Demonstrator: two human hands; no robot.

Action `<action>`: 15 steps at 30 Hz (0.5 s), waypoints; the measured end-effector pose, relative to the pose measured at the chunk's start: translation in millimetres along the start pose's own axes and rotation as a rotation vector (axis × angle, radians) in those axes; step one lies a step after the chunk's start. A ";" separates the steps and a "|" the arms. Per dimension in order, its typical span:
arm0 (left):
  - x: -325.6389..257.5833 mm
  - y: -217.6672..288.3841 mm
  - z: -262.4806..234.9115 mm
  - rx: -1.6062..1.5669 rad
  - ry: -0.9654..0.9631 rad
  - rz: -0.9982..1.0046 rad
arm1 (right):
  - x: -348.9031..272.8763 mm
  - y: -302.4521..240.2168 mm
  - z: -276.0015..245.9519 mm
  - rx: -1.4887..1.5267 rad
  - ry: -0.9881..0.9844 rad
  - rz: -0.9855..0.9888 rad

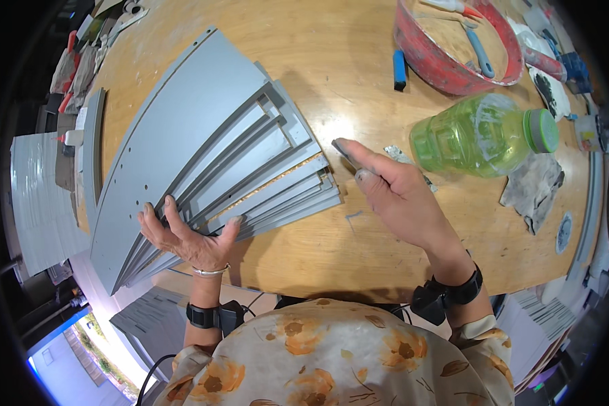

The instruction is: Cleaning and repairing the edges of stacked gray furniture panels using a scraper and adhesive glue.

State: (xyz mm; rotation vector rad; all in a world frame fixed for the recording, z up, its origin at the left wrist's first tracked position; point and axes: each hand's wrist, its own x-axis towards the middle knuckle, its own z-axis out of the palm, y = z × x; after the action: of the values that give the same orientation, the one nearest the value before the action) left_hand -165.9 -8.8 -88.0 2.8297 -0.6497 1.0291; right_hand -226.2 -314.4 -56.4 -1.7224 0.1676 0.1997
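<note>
While the left hand (186,237) lay spread, fingers open, on the fanned stack of grey panels (210,162) overhanging the table's (331,74) near edge, the right hand (392,193) hovered half-open beside them, empty, short of the green plastic bottle (480,134).

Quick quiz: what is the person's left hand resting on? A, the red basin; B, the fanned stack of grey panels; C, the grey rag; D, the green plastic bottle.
B: the left hand lies with fingers spread on the near end of the fanned grey panels, while the green bottle, red basin and grey rag sit away on the person's right side.
</note>
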 end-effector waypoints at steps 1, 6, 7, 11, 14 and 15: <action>0.3 -0.1 0.2 0.000 0.002 -0.003 | -0.5 -0.6 1.8 -0.003 -0.002 -0.002; 0.1 1.8 0.3 0.003 -0.007 -0.002 | -6.2 15.4 21.8 0.361 -0.027 0.144; 0.7 2.3 1.1 0.000 -0.008 0.004 | -6.7 16.2 22.5 0.365 -0.022 0.146; -0.3 1.1 1.0 0.035 0.012 -0.006 | -3.2 24.5 23.3 0.293 -0.025 0.191; 0.8 4.0 1.1 0.023 0.006 -0.009 | -8.7 34.9 26.0 0.100 0.031 0.129; 0.1 4.8 0.5 0.013 -0.007 -0.010 | -11.9 35.9 26.8 -0.062 0.096 0.031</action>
State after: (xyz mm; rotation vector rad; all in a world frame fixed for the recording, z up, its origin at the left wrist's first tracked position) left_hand -167.4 -13.3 -88.7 2.8458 -0.6312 1.0269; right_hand -246.8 -293.7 -92.4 -1.7932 0.2613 0.1463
